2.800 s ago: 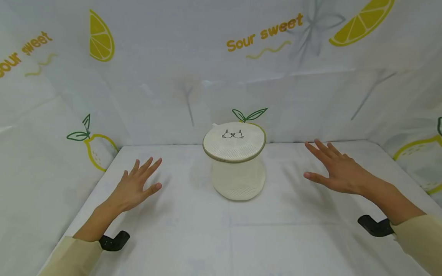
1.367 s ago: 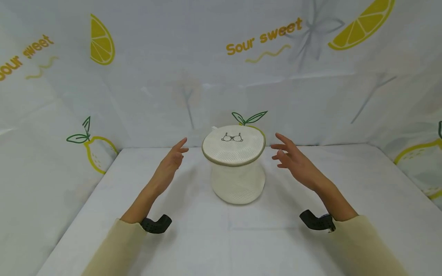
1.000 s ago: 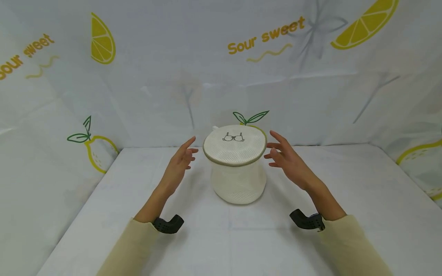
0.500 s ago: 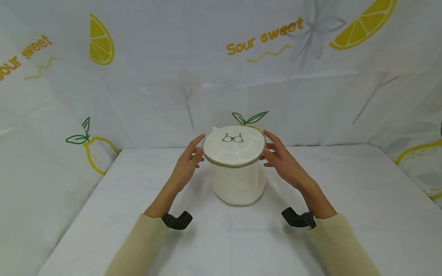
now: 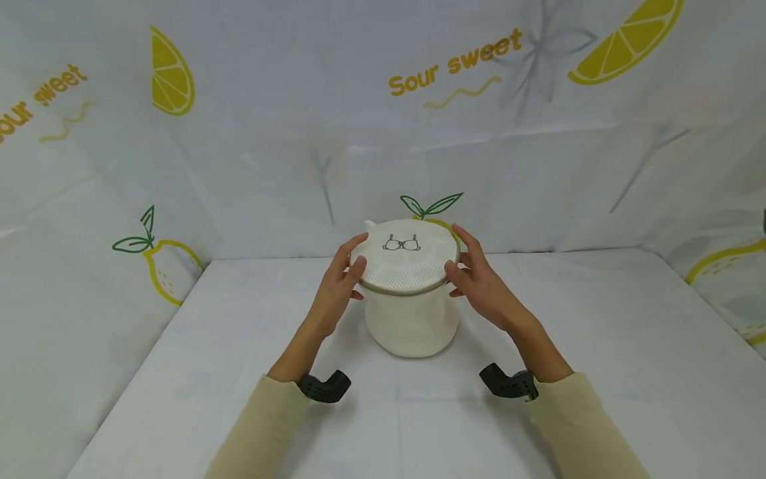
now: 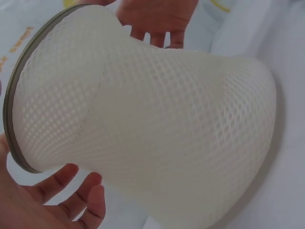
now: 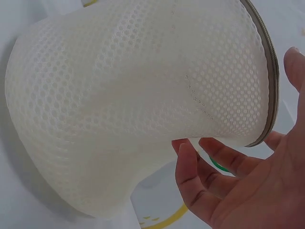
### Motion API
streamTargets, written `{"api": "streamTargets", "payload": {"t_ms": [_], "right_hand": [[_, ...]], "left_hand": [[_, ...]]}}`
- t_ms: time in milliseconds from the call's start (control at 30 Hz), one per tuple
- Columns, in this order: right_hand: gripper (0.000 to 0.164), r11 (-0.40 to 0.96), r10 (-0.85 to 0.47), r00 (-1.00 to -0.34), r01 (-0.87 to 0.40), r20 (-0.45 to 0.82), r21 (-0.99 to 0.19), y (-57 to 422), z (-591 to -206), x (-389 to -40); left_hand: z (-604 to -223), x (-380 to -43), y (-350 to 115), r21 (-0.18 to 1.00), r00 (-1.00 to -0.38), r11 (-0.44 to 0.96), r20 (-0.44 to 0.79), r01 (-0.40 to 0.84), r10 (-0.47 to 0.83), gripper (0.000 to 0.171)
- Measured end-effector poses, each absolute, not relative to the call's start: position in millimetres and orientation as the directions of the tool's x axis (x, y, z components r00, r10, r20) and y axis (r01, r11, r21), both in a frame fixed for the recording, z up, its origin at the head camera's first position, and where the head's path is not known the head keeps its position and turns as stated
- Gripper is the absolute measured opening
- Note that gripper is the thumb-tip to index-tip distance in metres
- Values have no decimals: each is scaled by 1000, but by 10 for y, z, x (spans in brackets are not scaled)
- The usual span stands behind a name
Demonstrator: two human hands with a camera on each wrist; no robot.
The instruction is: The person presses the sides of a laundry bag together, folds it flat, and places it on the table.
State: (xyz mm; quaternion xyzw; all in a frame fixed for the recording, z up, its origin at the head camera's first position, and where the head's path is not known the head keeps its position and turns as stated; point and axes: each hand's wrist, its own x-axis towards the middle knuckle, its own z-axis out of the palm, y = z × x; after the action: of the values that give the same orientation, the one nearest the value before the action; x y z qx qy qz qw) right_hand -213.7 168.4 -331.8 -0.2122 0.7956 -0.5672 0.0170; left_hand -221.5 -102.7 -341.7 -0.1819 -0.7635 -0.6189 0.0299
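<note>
A cream mesh bra laundry bag stands upright on the white-covered table, its round top printed with a black bra drawing and edged by an olive zip rim. My left hand holds the rim at the left side, thumb over the top edge and other fingers below. On the opposite side my right hand holds the rim the same way. Both wrist views show curled fingers against the mesh just under the zip rim. In the right wrist view the bag's side sags and creases. Its inside is hidden.
White cloth covers the table. A white backdrop with lemon prints and lettering hangs behind and at the sides. Black curved wrist mounts sit at both sleeves, above the table.
Both hands have come inward from wide apart with spread fingers and now grip the bag's rim from either side. The bag stays in about the same spot.
</note>
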Motion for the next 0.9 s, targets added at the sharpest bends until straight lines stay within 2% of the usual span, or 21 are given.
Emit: {"api": "streamTargets", "payload": {"t_ms": [133, 533, 900], "right_hand": [[66, 270, -357, -909, -323, 217, -907, 1669, -3338, -2128], [57, 290, -354, -905, -347, 237, -892, 1692, -3355, -2060], [56, 252, -351, -899, -359, 261, -899, 1670, -3398, -2078]], "left_hand": [[-3438, -2190, -968, 936, -931, 148, 282, 320, 231, 46], [-3474, -2119, -879, 933, -925, 127, 302, 336, 229, 56], [-3350, -2013, -844, 944, -925, 132, 256, 302, 281, 59]]}}
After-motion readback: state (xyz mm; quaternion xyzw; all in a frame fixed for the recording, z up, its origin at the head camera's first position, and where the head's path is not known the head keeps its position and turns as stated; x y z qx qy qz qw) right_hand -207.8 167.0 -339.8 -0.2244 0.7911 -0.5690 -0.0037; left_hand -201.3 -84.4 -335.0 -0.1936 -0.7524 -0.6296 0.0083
